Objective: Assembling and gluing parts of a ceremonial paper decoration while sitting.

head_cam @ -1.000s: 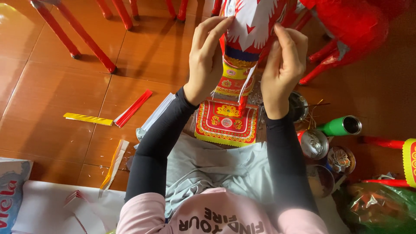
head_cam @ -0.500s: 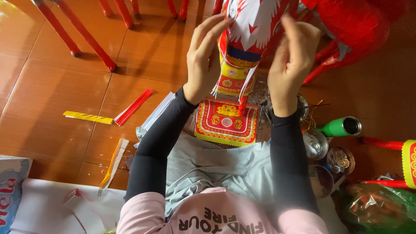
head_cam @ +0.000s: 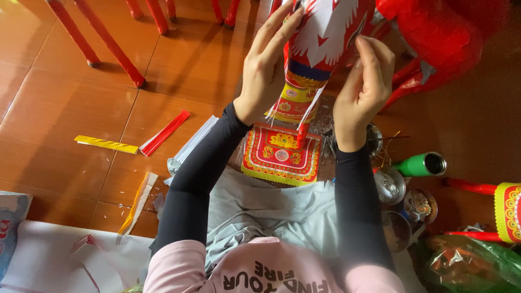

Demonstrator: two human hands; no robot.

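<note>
The wooden floor (head_cam: 65,108) carries everything here; I place the rest relative to the paper figure (head_cam: 320,49) I am holding up over it.

The paper figure is a tall piece in red, white, yellow and blue patterned paper, raised at the top centre of the view. I judge it light, thin-walled and easily crushed or torn; it should be taken by its sides, with flat fingers, not by the fringed edges.

My left hand (head_cam: 266,70) lies against the figure's left side, fingers extended and only slightly curled, pressing rather than clamping. My right hand (head_cam: 366,87) is at the figure's right side, fingertips drawn together on a paper edge; how firmly they pinch I cannot tell.

Directly below the figure lies a red and yellow patterned square sheet (head_cam: 281,154). Below and right of the figure lies a green cylinder (head_cam: 419,164), with round tins (head_cam: 391,187) beside it. Far to the figure's lower left lie a red strip (head_cam: 164,133) and a yellow strip (head_cam: 106,144).
</note>
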